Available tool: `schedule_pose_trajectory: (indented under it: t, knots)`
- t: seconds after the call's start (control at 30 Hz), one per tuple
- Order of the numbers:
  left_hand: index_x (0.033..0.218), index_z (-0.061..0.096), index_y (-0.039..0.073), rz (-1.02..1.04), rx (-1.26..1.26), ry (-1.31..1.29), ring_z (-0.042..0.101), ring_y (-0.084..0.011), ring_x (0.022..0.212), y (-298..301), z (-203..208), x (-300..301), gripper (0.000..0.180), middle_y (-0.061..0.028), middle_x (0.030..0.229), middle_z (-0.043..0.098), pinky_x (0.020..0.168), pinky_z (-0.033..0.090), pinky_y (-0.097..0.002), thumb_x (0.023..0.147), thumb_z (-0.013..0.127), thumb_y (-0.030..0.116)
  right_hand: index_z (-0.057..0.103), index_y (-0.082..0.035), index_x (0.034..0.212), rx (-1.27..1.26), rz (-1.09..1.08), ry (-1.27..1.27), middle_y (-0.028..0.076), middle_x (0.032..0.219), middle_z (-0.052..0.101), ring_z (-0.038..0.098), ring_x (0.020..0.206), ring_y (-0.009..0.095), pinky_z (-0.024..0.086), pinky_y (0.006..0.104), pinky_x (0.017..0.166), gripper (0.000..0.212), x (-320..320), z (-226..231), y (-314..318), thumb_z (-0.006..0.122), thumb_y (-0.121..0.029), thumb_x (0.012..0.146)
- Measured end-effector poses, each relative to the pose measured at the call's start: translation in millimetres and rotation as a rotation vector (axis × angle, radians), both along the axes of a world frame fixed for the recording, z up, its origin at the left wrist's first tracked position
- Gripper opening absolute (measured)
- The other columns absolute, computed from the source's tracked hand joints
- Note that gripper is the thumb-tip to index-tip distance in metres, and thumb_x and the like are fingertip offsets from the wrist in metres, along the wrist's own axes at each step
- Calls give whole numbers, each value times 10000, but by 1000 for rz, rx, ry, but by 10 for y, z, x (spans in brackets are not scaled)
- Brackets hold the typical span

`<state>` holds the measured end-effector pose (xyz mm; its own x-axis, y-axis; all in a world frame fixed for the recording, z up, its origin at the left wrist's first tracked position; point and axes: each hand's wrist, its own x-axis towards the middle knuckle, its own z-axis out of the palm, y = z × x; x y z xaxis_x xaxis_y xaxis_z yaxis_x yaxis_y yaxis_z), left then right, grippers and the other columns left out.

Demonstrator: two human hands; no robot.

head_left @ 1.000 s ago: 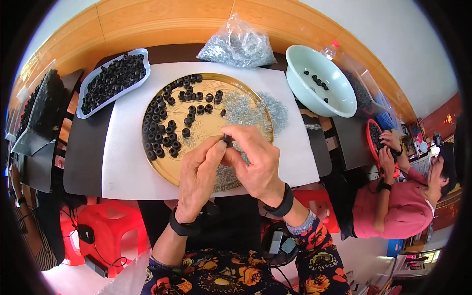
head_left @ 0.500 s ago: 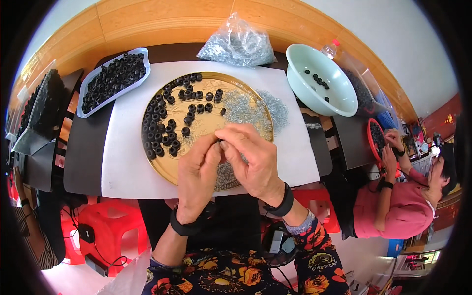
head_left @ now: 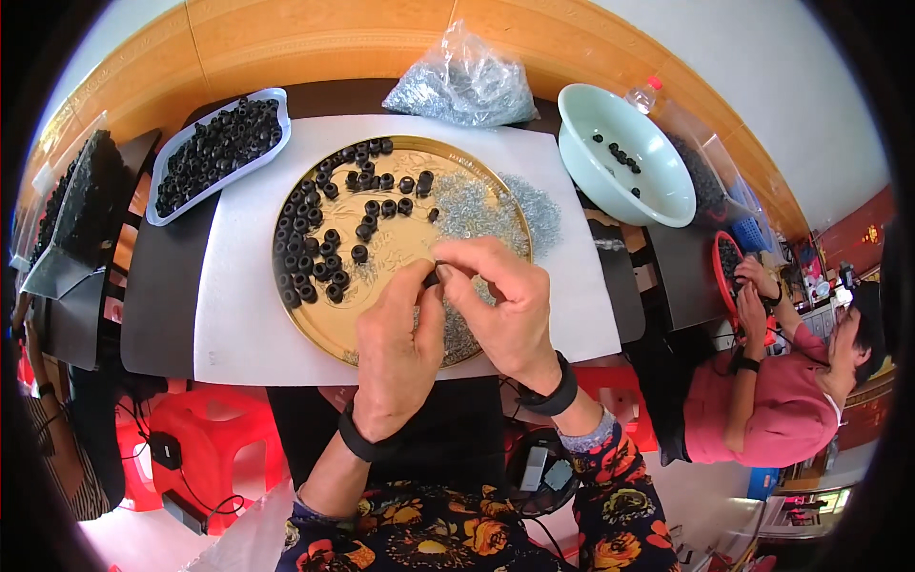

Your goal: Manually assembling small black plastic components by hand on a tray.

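My left hand (head_left: 393, 343) and my right hand (head_left: 507, 307) meet above the near part of a round gold tray (head_left: 398, 250). Both hands pinch one small black ring-shaped part (head_left: 432, 279) between thumbs and forefingers; most of it is hidden by the fingertips. Many black ring-shaped parts (head_left: 303, 243) with a hole through them lie along the tray's left and far side. A heap of small silvery metal pieces (head_left: 467, 205) covers the tray's right side, some spilling past the rim. More metal pieces lie under my right hand.
White sheeting (head_left: 238, 315) lies beneath the tray on a dark table (head_left: 157, 305). A blue tray (head_left: 284, 133) of black parts stands left, a clear bag (head_left: 462, 86) of metal pieces behind, and a pale green basin (head_left: 581, 157) at right. Beyond it a co-worker in pink (head_left: 762, 410) handles parts.
Both my hands have shifted slightly right, still pinching the black part, and its dark edge shows more between the fingertips. The parts on the tray look unmoved.
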<state>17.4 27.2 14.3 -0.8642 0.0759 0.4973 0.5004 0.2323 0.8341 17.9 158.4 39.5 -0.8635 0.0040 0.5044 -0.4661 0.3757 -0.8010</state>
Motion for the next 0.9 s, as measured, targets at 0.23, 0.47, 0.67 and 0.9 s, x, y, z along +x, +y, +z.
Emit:
schedule_pose_trajectory:
  t: [0.23,0.47,0.67,0.9]
  knots:
    - [1104,599,-37,-132,136,-254,614,-119,746,-129,32,-66,196,-103,824,665,639,479,-272,926,543,21,660,-5,1046,108,30,107,130,960,658,665,801,224,526,292,717,237,-24,3,2,642,37,814]
    - [1081,609,-46,-232,283,-391,576,-80,778,-195,93,-84,199,-43,844,660,698,460,-236,936,523,58,629,-34,1112,204,29,85,128,1023,619,623,837,287,526,339,706,402,15,-9,-64,691,76,730]
    - [1023,625,-50,-271,296,-450,581,-81,789,-215,92,-93,197,-43,831,662,724,451,-228,940,520,96,622,-27,1092,242,-26,148,120,1019,623,599,892,309,515,370,730,403,32,-42,-105,715,76,713]
    - [1018,632,-56,-315,385,-526,581,-81,784,-160,74,-112,206,-37,826,656,729,467,-240,946,522,103,620,-17,1090,237,-70,188,139,998,628,600,865,327,511,378,718,412,44,-70,-95,709,91,702]
